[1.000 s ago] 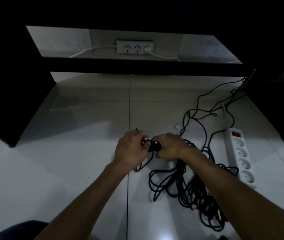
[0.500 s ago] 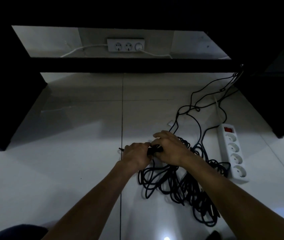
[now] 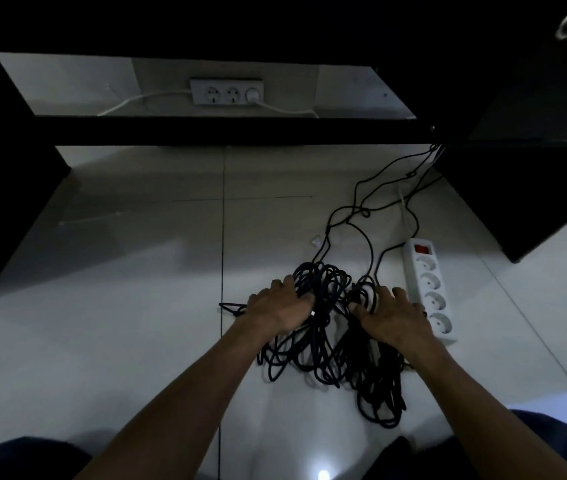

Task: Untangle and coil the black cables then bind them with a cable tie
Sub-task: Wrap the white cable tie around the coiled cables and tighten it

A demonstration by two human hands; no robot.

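Left hand (image 3: 280,308) gripped loops of the tangled black cables (image 3: 330,327) on the floor tiles (image 3: 136,323). Right hand (image 3: 391,315) grasped adjacent loops, beside the white power strip (image 3: 431,289).

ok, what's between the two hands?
Head view: only tangled black cables on the floor lie between the left hand and right hand.

White four-socket power strip (image 3: 429,289) with a red switch lies on the pale tiled floor (image 3: 136,323), right of centre. Its white lead (image 3: 408,213) runs back toward dark furniture (image 3: 534,168). A second white outlet strip (image 3: 226,91) sits against the far wall, white cords (image 3: 136,100) leaving each end. A small white scrap (image 3: 317,241) lies on the tile.
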